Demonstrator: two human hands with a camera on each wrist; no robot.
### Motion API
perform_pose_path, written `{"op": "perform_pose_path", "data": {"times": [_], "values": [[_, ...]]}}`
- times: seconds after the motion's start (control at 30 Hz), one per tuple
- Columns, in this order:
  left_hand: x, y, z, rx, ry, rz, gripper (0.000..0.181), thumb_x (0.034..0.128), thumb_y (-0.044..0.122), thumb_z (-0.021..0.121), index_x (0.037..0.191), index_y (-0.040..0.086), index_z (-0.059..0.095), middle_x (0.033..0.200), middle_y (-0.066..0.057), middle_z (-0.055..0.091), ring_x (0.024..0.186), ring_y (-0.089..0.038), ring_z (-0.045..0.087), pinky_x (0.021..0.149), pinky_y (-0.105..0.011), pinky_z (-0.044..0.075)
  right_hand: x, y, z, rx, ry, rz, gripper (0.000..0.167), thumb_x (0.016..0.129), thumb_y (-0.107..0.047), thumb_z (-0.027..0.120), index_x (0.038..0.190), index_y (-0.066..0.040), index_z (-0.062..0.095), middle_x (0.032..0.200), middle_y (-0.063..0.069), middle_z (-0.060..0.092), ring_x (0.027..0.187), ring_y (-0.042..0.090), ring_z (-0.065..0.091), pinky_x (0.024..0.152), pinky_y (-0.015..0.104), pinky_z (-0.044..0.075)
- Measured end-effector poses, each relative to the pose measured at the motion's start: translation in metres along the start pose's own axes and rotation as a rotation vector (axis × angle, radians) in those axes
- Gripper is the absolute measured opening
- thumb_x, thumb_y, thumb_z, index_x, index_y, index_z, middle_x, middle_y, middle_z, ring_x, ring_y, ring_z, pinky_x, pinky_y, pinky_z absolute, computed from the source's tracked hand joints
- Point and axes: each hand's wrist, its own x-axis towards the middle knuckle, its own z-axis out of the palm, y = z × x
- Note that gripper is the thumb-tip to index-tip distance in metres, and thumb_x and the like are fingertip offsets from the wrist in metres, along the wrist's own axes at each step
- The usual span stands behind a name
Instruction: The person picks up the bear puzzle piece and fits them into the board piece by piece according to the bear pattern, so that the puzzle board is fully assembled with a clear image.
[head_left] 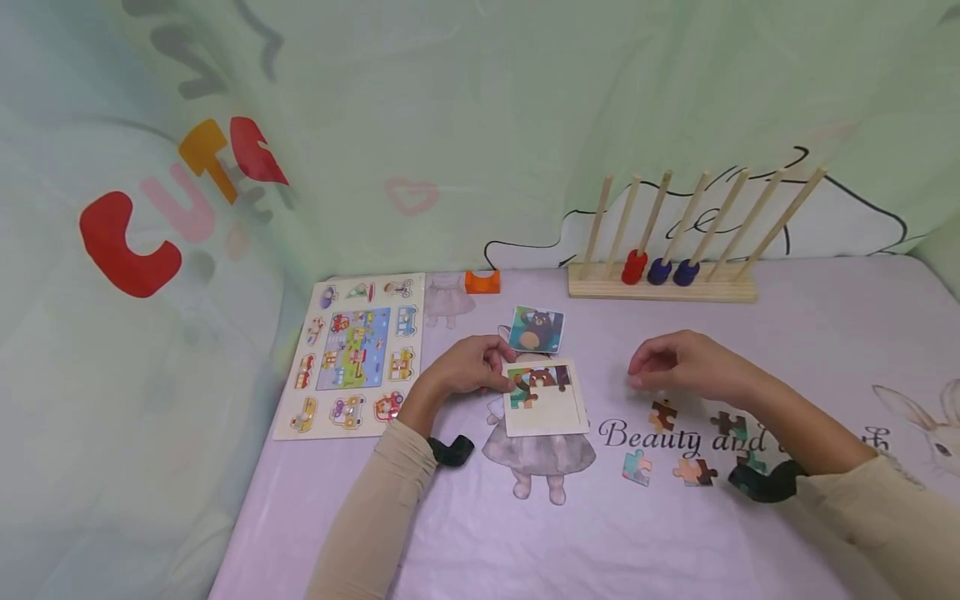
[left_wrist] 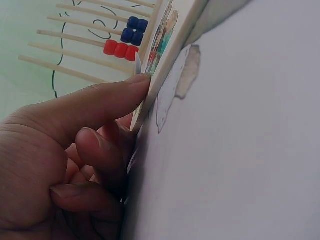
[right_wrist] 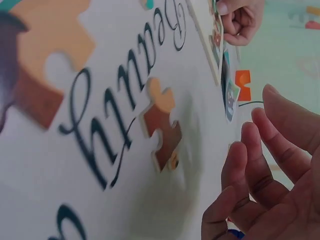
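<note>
At the middle of the table in the head view, my left hand (head_left: 468, 367) pinches the left edge of a square puzzle board (head_left: 551, 417); the left wrist view shows the thumb on its rim. Pieces of a bear picture fill the board's upper part and left side. Behind it lies a bear picture card (head_left: 536, 329). My right hand (head_left: 690, 362) hovers right of the board with bent, parted fingers and holds nothing. Below it lies a brown and orange piece (right_wrist: 162, 127). Other loose pieces include a teal one (head_left: 637, 467) and a peach and brown one (head_left: 696, 472).
A vehicle puzzle board (head_left: 352, 350) lies at the left. An orange block (head_left: 482, 282) sits near the back edge. At the back right stands a wooden peg rack (head_left: 660, 290) with red and blue beads. Printed cloth covers the table and walls.
</note>
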Motion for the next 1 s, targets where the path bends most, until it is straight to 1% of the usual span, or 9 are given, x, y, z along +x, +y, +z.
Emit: {"op": "perform_pose_path", "data": {"times": [0.23, 0.43, 0.6, 0.67, 0.83, 1.0], "values": [[0.001, -0.003, 0.0, -0.003, 0.004, 0.01, 0.036, 0.0803, 0.01, 0.084, 0.11, 0.01, 0.064, 0.071, 0.001, 0.056, 0.054, -0.013, 0.049, 0.056, -0.025, 0.044, -0.008, 0.012, -0.004, -0.075, -0.009, 0.0, 0.025, 0.089, -0.036, 0.079, 0.103, -0.016, 0.075, 0.09, -0.004, 0.07, 0.088, 0.018, 0.057, 0.075, 0.028, 0.05], [0.002, -0.004, 0.001, 0.005, 0.008, 0.018, 0.036, 0.0803, 0.01, 0.085, 0.109, 0.011, 0.064, 0.071, 0.002, 0.055, 0.054, -0.012, 0.049, 0.055, -0.024, 0.044, -0.012, 0.019, -0.009, -0.119, -0.016, -0.001, 0.023, 0.087, -0.033, 0.081, 0.102, -0.017, 0.076, 0.088, -0.005, 0.069, 0.084, 0.015, 0.056, 0.071, 0.026, 0.049], [0.001, -0.004, 0.001, 0.002, 0.012, 0.011, 0.036, 0.0801, 0.01, 0.085, 0.11, 0.011, 0.064, 0.071, 0.002, 0.055, 0.054, -0.012, 0.049, 0.055, -0.024, 0.044, -0.012, 0.026, -0.011, -0.137, -0.04, -0.002, 0.021, 0.086, -0.03, 0.081, 0.102, -0.017, 0.076, 0.086, -0.005, 0.068, 0.082, 0.015, 0.056, 0.069, 0.025, 0.048], [0.001, -0.004, 0.001, 0.002, 0.011, 0.011, 0.036, 0.0801, 0.01, 0.085, 0.11, 0.011, 0.064, 0.071, 0.002, 0.056, 0.054, -0.012, 0.049, 0.055, -0.024, 0.044, -0.013, 0.029, -0.011, -0.142, -0.052, 0.01, 0.02, 0.086, -0.029, 0.081, 0.102, -0.018, 0.076, 0.085, -0.005, 0.066, 0.082, 0.015, 0.055, 0.068, 0.024, 0.048], [0.0, -0.003, 0.0, 0.002, 0.003, 0.012, 0.037, 0.0801, 0.01, 0.085, 0.111, 0.01, 0.064, 0.071, 0.002, 0.056, 0.054, -0.012, 0.049, 0.056, -0.024, 0.044, -0.014, 0.032, -0.01, -0.153, -0.069, 0.019, 0.022, 0.085, -0.03, 0.082, 0.102, -0.018, 0.076, 0.083, -0.003, 0.061, 0.081, 0.016, 0.052, 0.065, 0.025, 0.044], [0.0, -0.001, 0.0, 0.002, 0.002, 0.014, 0.037, 0.0802, 0.01, 0.085, 0.111, 0.009, 0.064, 0.071, 0.001, 0.056, 0.054, -0.012, 0.049, 0.056, -0.025, 0.044, -0.014, 0.035, -0.008, -0.15, -0.093, 0.023, 0.025, 0.083, -0.031, 0.084, 0.103, -0.02, 0.075, 0.085, -0.003, 0.06, 0.085, 0.017, 0.052, 0.066, 0.026, 0.044]]}}
